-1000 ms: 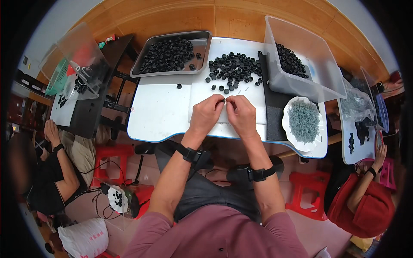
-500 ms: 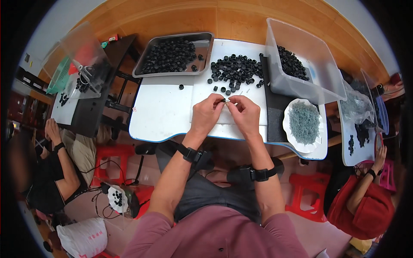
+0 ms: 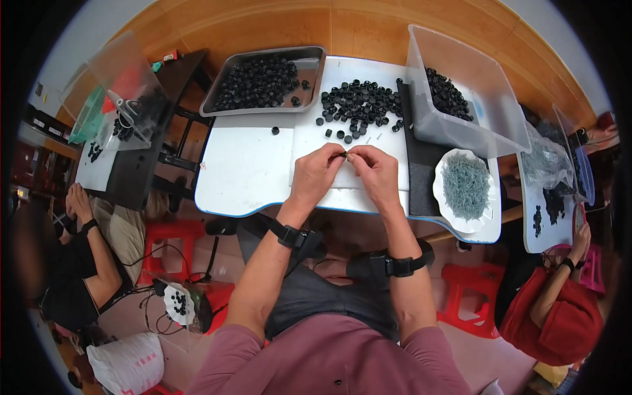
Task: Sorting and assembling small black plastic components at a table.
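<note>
while pinching cap (image 3: 345, 155) (both hands)

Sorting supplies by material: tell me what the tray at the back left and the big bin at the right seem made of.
Tray: likely metal, dull grey sheen with a rolled rim. Bin: clear plastic, since the black caps inside show through its wall.

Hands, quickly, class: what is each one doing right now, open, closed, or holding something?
Left hand: closed, fingertips pinching a small black part over the white table.
Right hand: closed, fingertips pinched at the same small part.
</note>
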`<state>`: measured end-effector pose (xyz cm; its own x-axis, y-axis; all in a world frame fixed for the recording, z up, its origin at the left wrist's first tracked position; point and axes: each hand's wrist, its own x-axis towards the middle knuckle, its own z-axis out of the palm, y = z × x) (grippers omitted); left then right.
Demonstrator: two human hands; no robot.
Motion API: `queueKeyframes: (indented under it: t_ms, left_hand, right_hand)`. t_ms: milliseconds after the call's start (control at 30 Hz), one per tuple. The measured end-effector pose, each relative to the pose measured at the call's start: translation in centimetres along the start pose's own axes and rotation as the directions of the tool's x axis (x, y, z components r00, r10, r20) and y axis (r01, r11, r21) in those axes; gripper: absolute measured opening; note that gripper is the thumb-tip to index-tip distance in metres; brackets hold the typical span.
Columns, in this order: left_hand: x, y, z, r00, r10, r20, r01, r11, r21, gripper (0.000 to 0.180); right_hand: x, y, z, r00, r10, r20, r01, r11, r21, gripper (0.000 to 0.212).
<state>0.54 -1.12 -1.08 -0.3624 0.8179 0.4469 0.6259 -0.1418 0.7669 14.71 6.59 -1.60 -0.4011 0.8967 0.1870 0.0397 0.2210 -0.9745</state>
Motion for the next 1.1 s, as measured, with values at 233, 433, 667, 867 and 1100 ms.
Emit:
queueKeyframes:
  t_ms: [233,433,667,867,1100]
  left_hand:
    - [0.07,-0.16,-0.05,0.999,0.017,0.037,-0.018,1.000,0.022,0.018]
    - [0.10,-0.02,-0.05,0.997,0.061,0.040,-0.060,0.998,-0.032,0.022]
    - [0.26,0.27,-0.13,0.993,-0.082,0.089,0.102,0.962,-0.253,0.022]
    - [0.51,0.30,-0.83,0.975,-0.127,0.184,0.167,0.961,-0.222,0.024]
    - [0.41,0.10,-0.60,0.973,-0.159,0.166,0.205,0.926,-0.318,0.023]
  right_hand:
    - [-0.03,0.03,0.05,1.000,-0.023,0.010,0.023,0.998,-0.059,0.013]
    - [-0.45,-0.59,0.15,0.997,-0.079,-0.021,0.078,0.995,-0.060,0.011]
    - [-0.44,-0.24,-0.10,0.990,-0.063,-0.129,0.077,0.992,0.103,0.012]
    - [-0.38,-0.25,-0.18,0.990,-0.113,-0.085,0.116,0.993,0.031,0.013]
    - [-0.29,-0.96,-0.24,0.991,-0.131,-0.032,0.131,0.991,-0.010,0.014]
